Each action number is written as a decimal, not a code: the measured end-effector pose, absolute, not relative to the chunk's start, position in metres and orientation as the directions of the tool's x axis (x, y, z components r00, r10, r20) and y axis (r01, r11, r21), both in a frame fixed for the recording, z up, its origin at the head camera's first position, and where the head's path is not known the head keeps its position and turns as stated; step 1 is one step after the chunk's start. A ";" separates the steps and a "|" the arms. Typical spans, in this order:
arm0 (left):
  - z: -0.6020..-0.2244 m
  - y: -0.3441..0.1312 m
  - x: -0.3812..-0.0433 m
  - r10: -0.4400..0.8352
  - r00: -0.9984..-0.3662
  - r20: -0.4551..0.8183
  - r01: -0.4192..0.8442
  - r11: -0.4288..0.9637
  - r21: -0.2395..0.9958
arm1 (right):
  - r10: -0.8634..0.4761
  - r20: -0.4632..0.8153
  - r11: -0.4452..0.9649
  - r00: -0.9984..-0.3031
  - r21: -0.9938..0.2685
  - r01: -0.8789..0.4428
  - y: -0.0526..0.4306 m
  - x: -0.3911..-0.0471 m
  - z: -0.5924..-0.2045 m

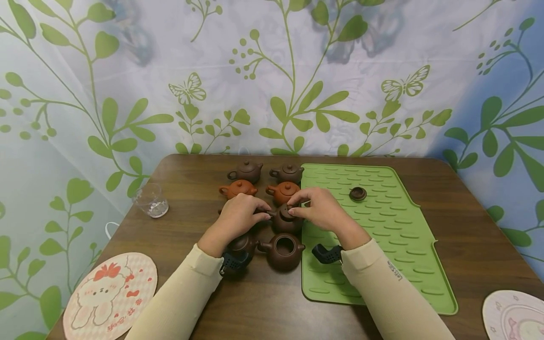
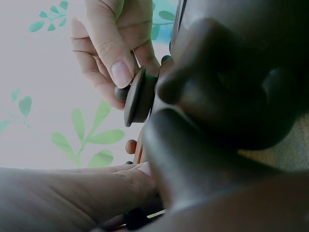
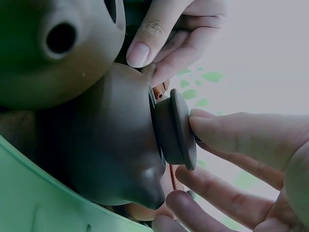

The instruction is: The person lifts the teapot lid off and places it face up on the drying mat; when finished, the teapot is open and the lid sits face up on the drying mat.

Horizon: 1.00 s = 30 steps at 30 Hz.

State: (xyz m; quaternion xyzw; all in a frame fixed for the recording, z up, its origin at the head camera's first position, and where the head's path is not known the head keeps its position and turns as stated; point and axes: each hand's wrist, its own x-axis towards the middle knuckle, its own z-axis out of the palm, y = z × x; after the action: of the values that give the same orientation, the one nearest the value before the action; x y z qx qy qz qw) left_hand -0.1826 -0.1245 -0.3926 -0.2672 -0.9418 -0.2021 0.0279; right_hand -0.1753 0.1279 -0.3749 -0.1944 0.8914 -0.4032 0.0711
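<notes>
Beside the left edge of the green mat (image 1: 410,231), a dark teapot (image 1: 285,225) is gripped by its handle in the left hand (image 1: 239,215). A lid (image 3: 174,130) is pinched by its knob in the right hand (image 1: 319,208) and held at that teapot's mouth, also just left of the mat. A second lid (image 1: 358,193) is laid on the mat; a glass (image 1: 155,206) is placed well left of it.

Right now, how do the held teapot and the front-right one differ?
The held teapot has a lid at its mouth, pinched by the right hand; the front-right teapot is uncovered. The left hand grips the held teapot; neither hand grips the front-right teapot. Both are dark brown, spouts toward the mat.
</notes>
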 end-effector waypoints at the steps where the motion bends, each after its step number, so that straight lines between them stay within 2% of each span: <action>1: -0.393 -0.125 -0.183 0.492 -0.855 0.161 0.515 0.775 0.366 | -0.401 0.027 0.598 -0.916 -0.750 -0.284 0.128 -0.176 -0.375; 19: -0.392 -0.125 -0.182 0.493 -0.854 0.167 0.518 0.770 0.372 | -0.354 0.023 0.485 -0.935 -0.850 -0.205 0.132 -0.171 -0.362; 30: -0.391 -0.124 -0.181 0.482 -0.862 0.157 0.504 0.778 0.375 | -0.305 0.050 0.487 -0.951 -0.850 -0.201 0.135 -0.170 -0.361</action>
State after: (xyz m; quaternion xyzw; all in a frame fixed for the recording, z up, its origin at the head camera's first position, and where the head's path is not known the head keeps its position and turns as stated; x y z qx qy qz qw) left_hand -0.1808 -0.1237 -0.3909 -0.2616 -0.9425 -0.2064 0.0260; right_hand -0.1703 0.1348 -0.3606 -0.1471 0.8606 -0.4847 0.0540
